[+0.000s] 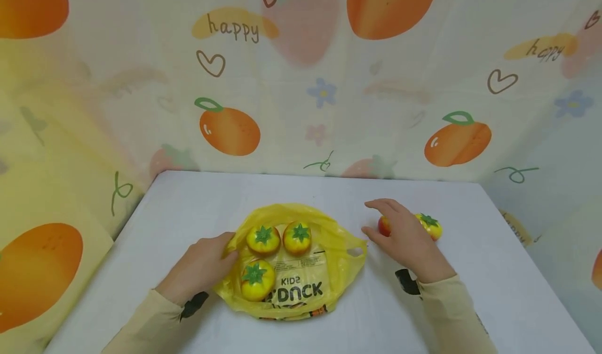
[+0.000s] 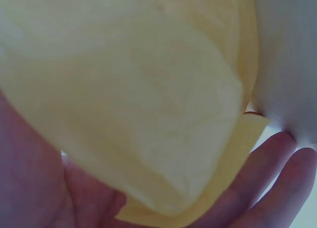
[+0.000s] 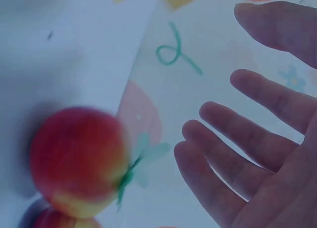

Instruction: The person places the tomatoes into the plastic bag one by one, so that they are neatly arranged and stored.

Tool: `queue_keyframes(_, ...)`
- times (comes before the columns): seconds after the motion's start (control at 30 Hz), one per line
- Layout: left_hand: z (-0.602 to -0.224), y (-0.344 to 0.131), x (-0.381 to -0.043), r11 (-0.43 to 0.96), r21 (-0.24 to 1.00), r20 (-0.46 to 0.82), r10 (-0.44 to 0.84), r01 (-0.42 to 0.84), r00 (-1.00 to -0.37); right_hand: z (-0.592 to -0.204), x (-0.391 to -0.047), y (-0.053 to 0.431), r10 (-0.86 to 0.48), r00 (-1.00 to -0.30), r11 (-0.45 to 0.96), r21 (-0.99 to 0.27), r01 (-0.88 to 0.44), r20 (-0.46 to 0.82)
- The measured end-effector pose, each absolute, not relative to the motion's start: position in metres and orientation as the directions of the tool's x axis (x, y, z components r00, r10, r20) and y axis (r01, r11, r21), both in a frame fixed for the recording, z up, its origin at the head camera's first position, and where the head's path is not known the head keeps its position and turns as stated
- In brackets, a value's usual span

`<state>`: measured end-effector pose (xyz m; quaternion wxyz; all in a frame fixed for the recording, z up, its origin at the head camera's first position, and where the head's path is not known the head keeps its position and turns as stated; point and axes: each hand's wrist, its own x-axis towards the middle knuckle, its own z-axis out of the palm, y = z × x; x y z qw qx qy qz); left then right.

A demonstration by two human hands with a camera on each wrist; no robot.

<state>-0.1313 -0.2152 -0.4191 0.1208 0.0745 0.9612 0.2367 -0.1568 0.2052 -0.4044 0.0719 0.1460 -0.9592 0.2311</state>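
My left hand [image 1: 204, 262] holds the left edge of a yellow plastic bag [image 1: 345, 270], which lies open on the table. In the left wrist view, the bag's thin film [image 2: 163, 114] passes between thumb and fingers. Inside the bag sit three yellow-red, tomato-like fruits with green star-shaped leaf tops, one at the back left [image 1: 263, 240], one at the back right [image 1: 297, 238], one in front [image 1: 257, 282]. To the right of the bag my right hand [image 1: 404, 241], fingers spread and nothing held, overlaps more such fruit. In the right wrist view, a red fruit [image 3: 79, 159] appears beside its fingertips.
Just past the right hand, a yellow fruit [image 1: 430, 227] and a red one [image 1: 384, 225] show on the white table [image 1: 202, 197]. A fruit-printed cloth [image 1: 291, 98] hangs behind the table and along both sides.
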Motion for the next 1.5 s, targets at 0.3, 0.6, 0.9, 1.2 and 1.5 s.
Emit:
queue_keyframes(0.3,-0.421,-0.214,-0.132,0.875,0.477,-0.203,0.2,0.082,-0.958,-0.413,-0.164,0.228,-0.205,-0.959,0.869,-0.416,-0.269,0.194)
queue_keyframes(0.6,-0.421,-0.215,-0.131,0.877,0.468,-0.177,0.216,0.111,-0.96,-0.42,-0.173,0.245,-0.169,-0.977,0.891,-0.404,-0.209,0.132)
queue_keyframes(0.9,-0.419,-0.214,-0.131,0.875,0.473,-0.191,0.213,0.1,-0.958,-0.426,-0.176,0.248,-0.152,-0.983,0.906,-0.383,-0.178,0.098)
queue_keyframes(1.2,-0.418,-0.213,-0.131,0.874,0.474,-0.191,0.217,0.103,-0.957,-0.429,-0.177,0.245,-0.147,-0.986,0.923,-0.348,-0.165,0.08)
queue_keyframes(1.5,-0.415,-0.213,-0.13,0.874,0.476,-0.193,0.218,0.103,-0.957,-0.432,-0.177,0.236,-0.175,-0.983,0.925,-0.333,-0.184,0.057)
